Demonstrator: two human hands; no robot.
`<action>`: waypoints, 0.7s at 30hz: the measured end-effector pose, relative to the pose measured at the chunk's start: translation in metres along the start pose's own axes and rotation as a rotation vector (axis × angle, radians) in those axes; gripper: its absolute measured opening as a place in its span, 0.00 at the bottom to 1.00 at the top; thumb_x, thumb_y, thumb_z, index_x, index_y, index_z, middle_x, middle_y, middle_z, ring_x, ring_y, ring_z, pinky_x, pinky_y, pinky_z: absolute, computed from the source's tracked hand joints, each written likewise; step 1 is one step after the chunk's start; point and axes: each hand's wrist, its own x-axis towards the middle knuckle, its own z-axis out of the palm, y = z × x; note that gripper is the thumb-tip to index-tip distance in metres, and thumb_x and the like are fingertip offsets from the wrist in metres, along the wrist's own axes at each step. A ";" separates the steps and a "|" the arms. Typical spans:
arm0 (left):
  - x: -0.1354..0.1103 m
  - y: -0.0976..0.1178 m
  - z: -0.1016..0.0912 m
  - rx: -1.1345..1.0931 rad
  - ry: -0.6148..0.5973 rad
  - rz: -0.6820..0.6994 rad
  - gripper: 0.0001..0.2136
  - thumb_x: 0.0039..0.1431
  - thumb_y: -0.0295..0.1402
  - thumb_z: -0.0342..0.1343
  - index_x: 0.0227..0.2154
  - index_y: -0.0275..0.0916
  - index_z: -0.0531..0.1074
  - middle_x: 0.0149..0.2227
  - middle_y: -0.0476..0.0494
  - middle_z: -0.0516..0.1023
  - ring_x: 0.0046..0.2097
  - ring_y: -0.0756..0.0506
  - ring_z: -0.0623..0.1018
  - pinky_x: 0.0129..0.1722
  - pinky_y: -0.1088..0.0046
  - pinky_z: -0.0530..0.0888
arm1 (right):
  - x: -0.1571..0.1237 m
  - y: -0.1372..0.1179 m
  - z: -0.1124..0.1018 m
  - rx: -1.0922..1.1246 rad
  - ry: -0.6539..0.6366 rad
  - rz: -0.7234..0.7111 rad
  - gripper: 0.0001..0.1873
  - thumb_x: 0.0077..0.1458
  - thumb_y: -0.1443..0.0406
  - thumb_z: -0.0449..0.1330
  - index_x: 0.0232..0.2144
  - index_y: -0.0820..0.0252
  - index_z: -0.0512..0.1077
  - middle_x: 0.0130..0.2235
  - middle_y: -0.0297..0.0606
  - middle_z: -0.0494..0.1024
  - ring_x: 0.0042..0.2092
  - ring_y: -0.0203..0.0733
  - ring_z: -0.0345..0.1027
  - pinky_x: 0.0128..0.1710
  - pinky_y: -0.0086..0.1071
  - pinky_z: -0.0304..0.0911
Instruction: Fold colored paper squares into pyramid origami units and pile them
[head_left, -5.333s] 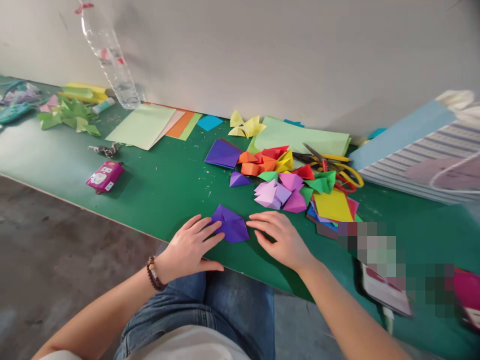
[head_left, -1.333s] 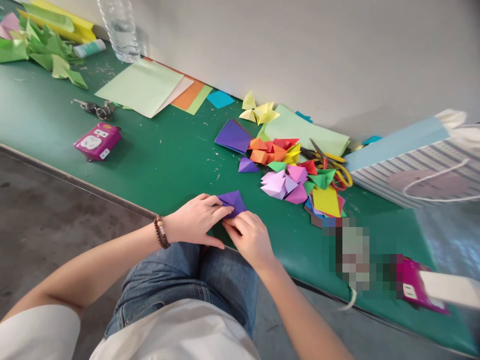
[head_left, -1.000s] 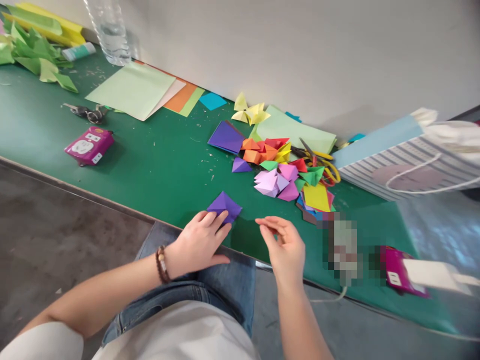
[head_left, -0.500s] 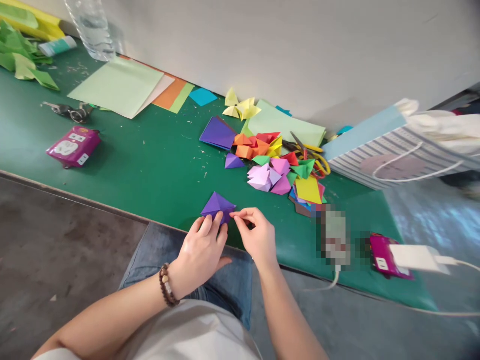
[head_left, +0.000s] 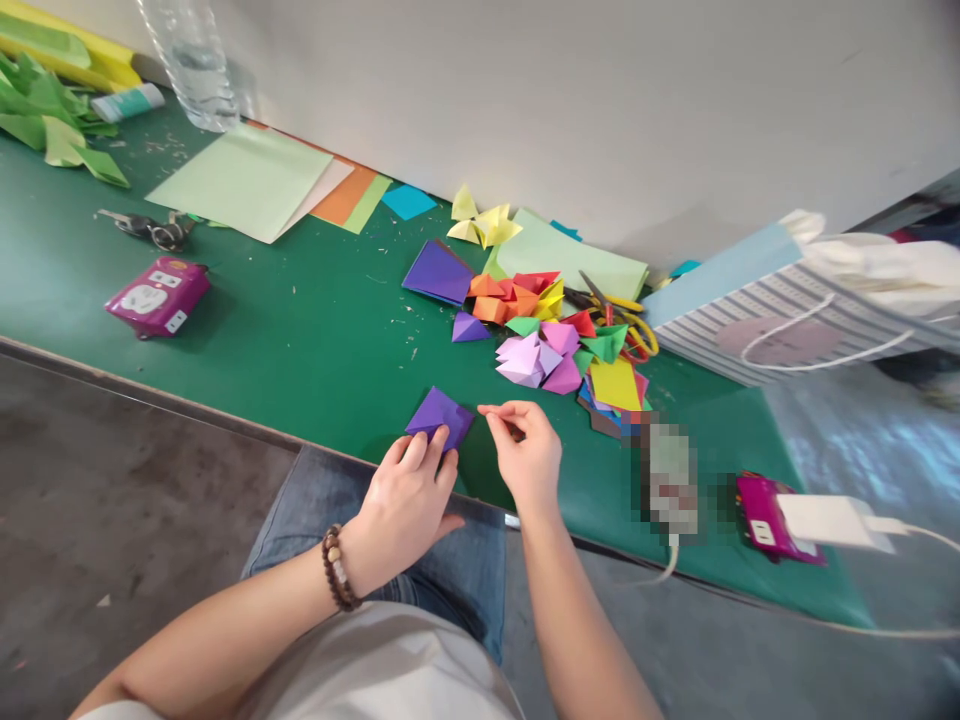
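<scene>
left hand (head_left: 401, 505) with a bead bracelet (head_left: 339, 568) on the wrist sits at the counter's front edge, fingers spread and apart, fingertips pressing the near edge of a folded purple origami paper (head_left: 439, 418). no clamp visible, looks like the paper is pinned flat against the green counter (head_left: 300, 340) so it won't slide. the purple paper lies flat on the counter, close to the front edge, just past the left fingertips. right hand (head_left: 525, 450) is raised just beside it, off the paper, thumb and forefinger together in a pinch; nothing visible between them, too small to tell for sure. behind, a heap of folded paper pieces (head_left: 540, 340) sits in the middle of the counter, kept apart from the hands, with a purple paper stack (head_left: 439, 272) at its left and yellow-handled scissors (head_left: 622, 325) at its right. light green paper sheets (head_left: 244, 180) lie against the wall, probably out of the way. a magenta power strip (head_left: 157, 295) sits at left, a striped gift bag (head_left: 750, 320) at right. one spot at right is pixelated, can't tell what it is.
</scene>
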 end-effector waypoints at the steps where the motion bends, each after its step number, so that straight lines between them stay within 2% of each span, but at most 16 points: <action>1: 0.000 0.000 0.000 0.000 -0.005 -0.001 0.34 0.52 0.52 0.61 0.55 0.33 0.66 0.63 0.30 0.62 0.58 0.35 0.65 0.55 0.59 0.64 | -0.003 -0.001 0.000 0.014 -0.003 -0.005 0.04 0.55 0.63 0.57 0.32 0.57 0.66 0.35 0.41 0.82 0.36 0.42 0.75 0.34 0.32 0.65; 6: 0.000 0.002 -0.001 0.007 -0.027 -0.022 0.35 0.53 0.51 0.60 0.57 0.32 0.65 0.63 0.31 0.61 0.60 0.36 0.64 0.57 0.59 0.62 | -0.010 -0.003 0.003 -0.008 -0.126 0.012 0.04 0.55 0.63 0.58 0.31 0.57 0.67 0.34 0.39 0.82 0.30 0.38 0.72 0.31 0.31 0.64; 11: 0.000 0.001 -0.001 -0.014 -0.017 -0.031 0.34 0.52 0.51 0.60 0.56 0.33 0.66 0.63 0.32 0.62 0.59 0.36 0.64 0.56 0.59 0.63 | 0.002 0.004 0.002 -0.071 -0.055 0.005 0.03 0.55 0.64 0.57 0.31 0.58 0.68 0.34 0.39 0.81 0.29 0.38 0.70 0.31 0.31 0.64; 16: -0.002 0.000 0.000 -0.034 -0.002 -0.029 0.34 0.52 0.50 0.61 0.56 0.34 0.65 0.63 0.33 0.62 0.59 0.37 0.64 0.57 0.60 0.63 | 0.010 0.011 -0.004 -0.235 -0.047 -0.232 0.07 0.58 0.64 0.56 0.37 0.58 0.72 0.36 0.39 0.77 0.30 0.38 0.67 0.35 0.34 0.65; 21: -0.002 -0.001 0.000 -0.048 -0.002 -0.037 0.33 0.52 0.50 0.61 0.56 0.34 0.66 0.63 0.33 0.62 0.59 0.37 0.65 0.57 0.59 0.63 | 0.013 0.012 -0.004 -0.372 -0.137 -0.394 0.08 0.61 0.64 0.54 0.31 0.58 0.72 0.32 0.38 0.72 0.32 0.39 0.66 0.33 0.32 0.64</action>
